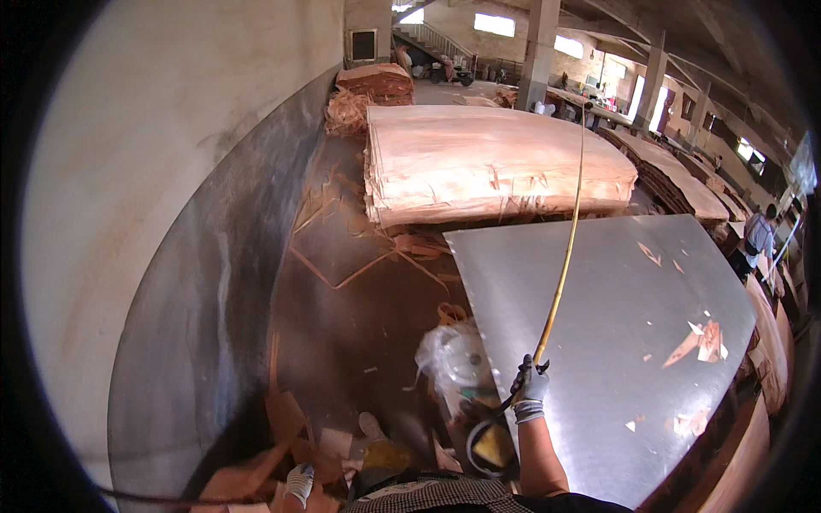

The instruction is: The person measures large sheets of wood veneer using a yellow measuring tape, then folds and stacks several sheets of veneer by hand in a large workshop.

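Observation:
My right hand (530, 386), in a dark grey glove with a pale cuff, is closed round the lower end of a long thin yellow pole (565, 265). The pole slants up and away over the left part of a smooth metal-topped table (590, 342), and its dark tip shows beyond a tall stack of wood veneer sheets (496, 158). Low at the left, my left hand (299, 483) wears a whitish glove, close to loose brown veneer pieces (248, 479). Its fingers are too unclear to read. Torn veneer scraps (705, 342) lie on the metal top.
A wall (197, 282) with a dark lower part runs along the left. Broken veneer strips (342, 278) litter the floor. Beside the table are a plastic-wrapped white object (453, 355) and a round dark container (491, 448). Another person (756, 239) stands at the far right near more veneer stacks (667, 171).

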Demonstrator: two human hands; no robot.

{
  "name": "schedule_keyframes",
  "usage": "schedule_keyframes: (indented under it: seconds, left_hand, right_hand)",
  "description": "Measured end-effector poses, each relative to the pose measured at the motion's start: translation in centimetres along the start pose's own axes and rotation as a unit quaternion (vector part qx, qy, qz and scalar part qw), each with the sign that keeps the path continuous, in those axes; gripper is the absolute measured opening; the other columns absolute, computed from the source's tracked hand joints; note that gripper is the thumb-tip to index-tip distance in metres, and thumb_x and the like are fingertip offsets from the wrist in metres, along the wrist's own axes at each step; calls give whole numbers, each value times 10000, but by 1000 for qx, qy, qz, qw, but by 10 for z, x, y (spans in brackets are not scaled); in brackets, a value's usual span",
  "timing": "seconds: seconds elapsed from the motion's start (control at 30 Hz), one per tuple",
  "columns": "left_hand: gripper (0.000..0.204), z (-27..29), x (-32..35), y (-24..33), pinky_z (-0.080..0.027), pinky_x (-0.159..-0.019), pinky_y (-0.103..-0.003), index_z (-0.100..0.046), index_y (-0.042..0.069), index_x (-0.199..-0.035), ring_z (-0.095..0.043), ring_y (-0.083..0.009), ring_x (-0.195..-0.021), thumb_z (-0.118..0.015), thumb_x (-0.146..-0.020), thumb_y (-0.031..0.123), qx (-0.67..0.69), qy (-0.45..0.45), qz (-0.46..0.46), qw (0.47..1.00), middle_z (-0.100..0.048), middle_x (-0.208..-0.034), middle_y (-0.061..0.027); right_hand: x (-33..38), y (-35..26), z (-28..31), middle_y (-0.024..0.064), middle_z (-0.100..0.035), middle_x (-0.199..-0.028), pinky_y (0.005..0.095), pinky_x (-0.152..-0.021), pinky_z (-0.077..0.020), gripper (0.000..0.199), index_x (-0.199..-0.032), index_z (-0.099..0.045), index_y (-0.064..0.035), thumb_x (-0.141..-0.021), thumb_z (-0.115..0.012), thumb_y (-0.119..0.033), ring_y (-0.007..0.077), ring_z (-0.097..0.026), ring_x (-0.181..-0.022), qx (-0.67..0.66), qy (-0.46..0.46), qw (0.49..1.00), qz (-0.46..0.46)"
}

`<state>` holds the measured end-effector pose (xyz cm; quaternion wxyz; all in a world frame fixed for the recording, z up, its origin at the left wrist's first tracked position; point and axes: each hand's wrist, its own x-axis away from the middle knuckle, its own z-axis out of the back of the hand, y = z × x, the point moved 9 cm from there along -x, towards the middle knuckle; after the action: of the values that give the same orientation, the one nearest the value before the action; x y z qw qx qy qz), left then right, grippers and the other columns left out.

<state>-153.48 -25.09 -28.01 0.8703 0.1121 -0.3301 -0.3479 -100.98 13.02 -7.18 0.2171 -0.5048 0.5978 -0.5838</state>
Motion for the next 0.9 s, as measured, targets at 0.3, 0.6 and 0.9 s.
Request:
schedule_keyframes:
  seconds: [0.3, 0.6, 0.9]
  left_hand:
    - [272, 177, -287, 191, -469, -780, -355, -569, 14, -1090, -565, -318, -947, -460, -868, 125, -88, 7, -259, 962, -600, -1061, -146]
    - [327, 301, -594, 386, -432, -851, -338, -550, 32, -1133, -558, -279, -1006, -502, -857, 203, 128, -81, -251, 956, -593, -1094, -150]
    - [292, 425, -777, 313, -432, -809, -317, -553, 27, -1089, -552, -229, -945, -477, -874, 210, 59, -23, -47, 997, -583, -1030, -122]
  right_hand:
    - [-111, 3, -258, -19, -415, -450, 255, -309, -302, 299, -642, -501, -99, -816, -634, -302, 108, -380, -319, 28, 22, 998, 56]
    - [-245, 33, -490, -29, -412, -458, 238, -311, -267, 241, -652, -507, -112, -818, -621, -244, 95, -351, -321, -79, 53, 995, 13]
    - [-429, 78, -851, -20, -408, -510, 265, -387, -356, 246, -725, -487, -126, -849, -590, -311, 123, -391, -403, -140, -86, 985, -56]
